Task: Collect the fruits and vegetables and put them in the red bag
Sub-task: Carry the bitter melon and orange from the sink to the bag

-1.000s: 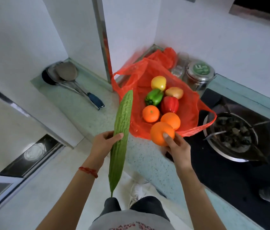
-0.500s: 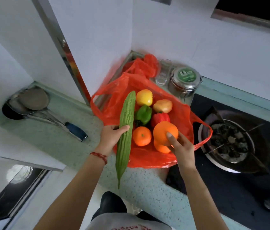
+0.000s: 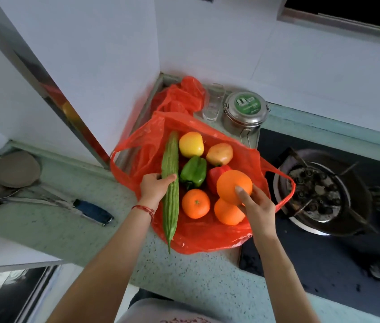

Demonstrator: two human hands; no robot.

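A red plastic bag [image 3: 198, 238] lies spread open on the counter in the corner. On it rest a yellow pepper [image 3: 191, 144], a pale apple [image 3: 219, 154], a green pepper [image 3: 193, 171], a red pepper [image 3: 214, 176] and two oranges [image 3: 196, 203] [image 3: 227, 213]. My left hand [image 3: 155, 186] grips a long green bitter gourd [image 3: 170, 183], held lengthwise over the bag's left side. My right hand [image 3: 255, 206] holds a third orange [image 3: 233, 185] above the fruit on the bag's right side.
A steel tin with a green lid [image 3: 245, 113] and a glass [image 3: 213, 103] stand behind the bag. A gas burner [image 3: 317, 194] on a black hob lies to the right. Ladles and a blue-handled utensil [image 3: 93, 211] lie on the counter [image 3: 67, 229] to the left. Another red bag [image 3: 182, 96] is crumpled in the corner.
Both hands moved forward from the counter's front edge to over the bag, carrying the gourd and the orange. The camera came closer to the bag.
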